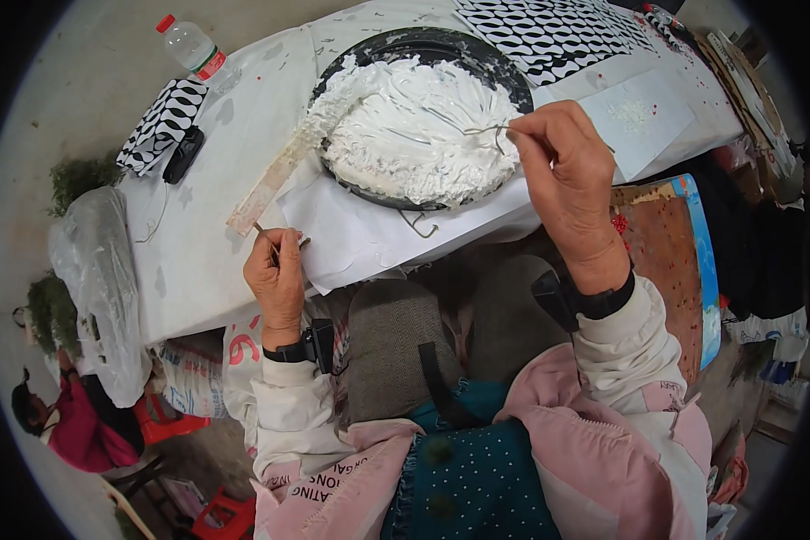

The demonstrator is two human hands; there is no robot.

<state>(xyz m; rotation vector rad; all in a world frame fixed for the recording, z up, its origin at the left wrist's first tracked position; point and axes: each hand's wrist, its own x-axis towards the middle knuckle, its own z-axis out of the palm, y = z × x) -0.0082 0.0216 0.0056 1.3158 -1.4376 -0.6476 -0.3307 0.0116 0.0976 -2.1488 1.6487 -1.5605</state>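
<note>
- The person is sitting at the table's near edge, wearing a pink and cream jacket with a black band on each wrist.
- The left hand (pixel 277 274) is resting on the white paper-covered table (pixel 198 261), its fingers pinching a thin stick-like tool (pixel 263 229) whose end is poking out above the knuckles.
- A bent piece of thin wire (pixel 420 225) is lying on the white sheet just below the pan.
- The right hand (pixel 562 175) is hovering over the pan's right rim, thumb and forefinger gripping a thin bent wire (pixel 484 131) that is reaching into the paste.
- The round black shallow pan (pixel 504 67) is sitting mid-table, filled with thick white paste (pixel 414 126).
- A long paste-smeared flat strip (pixel 270 184) is leaning from the pan's left edge.
- A clear plastic bottle with a red cap (pixel 192 45) is lying at the far left corner.
</note>
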